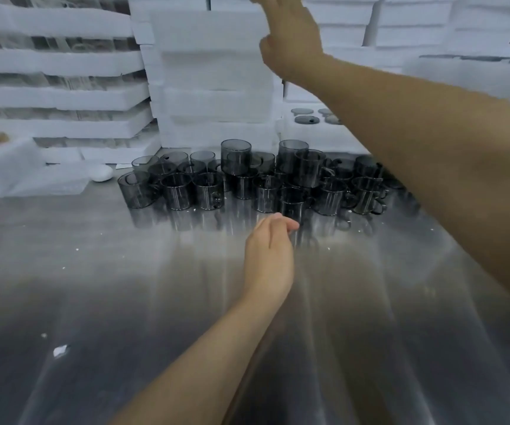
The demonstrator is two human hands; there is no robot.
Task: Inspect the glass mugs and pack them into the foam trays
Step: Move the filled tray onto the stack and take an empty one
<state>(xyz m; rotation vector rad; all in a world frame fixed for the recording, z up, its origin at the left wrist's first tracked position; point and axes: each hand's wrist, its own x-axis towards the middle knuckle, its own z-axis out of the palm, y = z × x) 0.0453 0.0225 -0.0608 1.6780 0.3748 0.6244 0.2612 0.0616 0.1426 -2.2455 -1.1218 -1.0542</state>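
Nearest the camera, the left forearm reaches out over the steel table (94, 271), which is flecked with white foam crumbs. At its end the left hand (270, 256) hovers just short of the glass mugs (247, 182), fingers straight and pressed together, holding nothing.

These smoky, dark-tinted mugs stand in a dense cluster along the table's far side, running left to right. Nearly all are upright, mouths up, with handles turned various ways; at least two sit on top of others — one near the middle, one just right of it. At the cluster's left end one mug leans slightly.

Higher up, the right hand (290, 35) grips the right edge of a foam tray (210, 29), thumb curled at its front, fingers behind it. This tray tops a central stack of foam trays (216, 102) directly behind the mugs, its long side running left to right.

More stacked foam fills the left (57, 72) and right background. Just right of the central stack, a tray holds dark round shapes (304, 116) in its pockets — partly hidden by the right arm.
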